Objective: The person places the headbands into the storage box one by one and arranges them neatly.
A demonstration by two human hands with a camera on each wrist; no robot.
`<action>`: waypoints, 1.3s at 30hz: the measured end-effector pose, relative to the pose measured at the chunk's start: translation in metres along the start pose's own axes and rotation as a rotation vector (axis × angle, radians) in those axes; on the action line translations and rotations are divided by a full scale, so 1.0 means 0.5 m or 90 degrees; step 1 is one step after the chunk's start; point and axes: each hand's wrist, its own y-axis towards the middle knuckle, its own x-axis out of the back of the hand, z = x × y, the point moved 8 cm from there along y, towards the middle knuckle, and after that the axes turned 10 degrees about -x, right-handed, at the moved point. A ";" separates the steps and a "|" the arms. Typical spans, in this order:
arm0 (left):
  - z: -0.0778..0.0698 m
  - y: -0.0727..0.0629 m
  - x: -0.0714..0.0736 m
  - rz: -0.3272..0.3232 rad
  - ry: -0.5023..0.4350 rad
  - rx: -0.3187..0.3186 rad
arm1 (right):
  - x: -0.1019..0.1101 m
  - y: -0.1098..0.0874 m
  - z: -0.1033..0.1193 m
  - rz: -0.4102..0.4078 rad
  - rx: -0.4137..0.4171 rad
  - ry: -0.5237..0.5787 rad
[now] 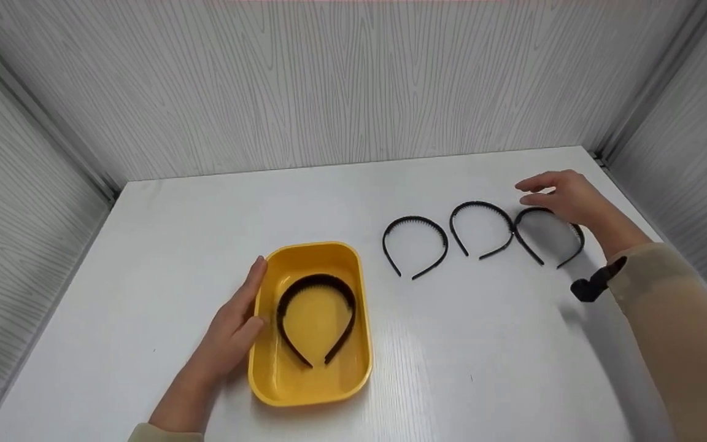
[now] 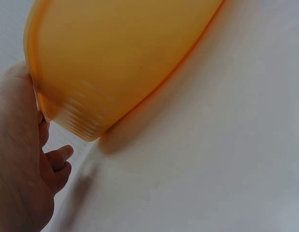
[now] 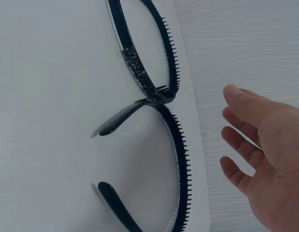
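Observation:
A yellow rectangular container (image 1: 313, 396) stands on the white table. My left hand (image 1: 234, 328) holds its left wall, the thumb at the rim and the fingers along the outside; the left wrist view shows the wall against the hand. Inside lies a black toothed headband (image 1: 316, 279); whether more are stacked under it I cannot tell. To the right, three black headbands lie in a row: a left one (image 1: 415, 218), a middle one (image 1: 479, 203) and a right one (image 1: 580, 239). Just above the right one hovers my right hand (image 3: 270, 140), fingers loosely bent and holding nothing.
The white table (image 1: 163, 264) is bounded by a grey wood-grain back panel (image 1: 341, 86) and side panels at left and right. The middle and right headbands touch each other. A dark strap (image 1: 599, 279) sits at my right wrist.

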 end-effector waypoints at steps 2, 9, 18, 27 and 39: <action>0.001 -0.001 0.001 0.001 0.001 0.005 | -0.002 0.003 -0.011 -0.002 -0.004 0.001; 0.002 -0.002 0.004 0.000 -0.015 0.012 | -0.010 0.010 -0.039 0.002 -0.023 -0.007; 0.000 -0.003 0.002 0.002 -0.009 0.013 | -0.012 0.021 -0.084 0.032 -0.056 -0.027; 0.001 -0.004 0.004 0.004 0.002 0.009 | -0.024 0.028 -0.099 0.061 -0.073 -0.011; 0.002 -0.001 0.004 0.007 -0.004 0.009 | -0.033 0.034 -0.110 0.061 -0.081 0.005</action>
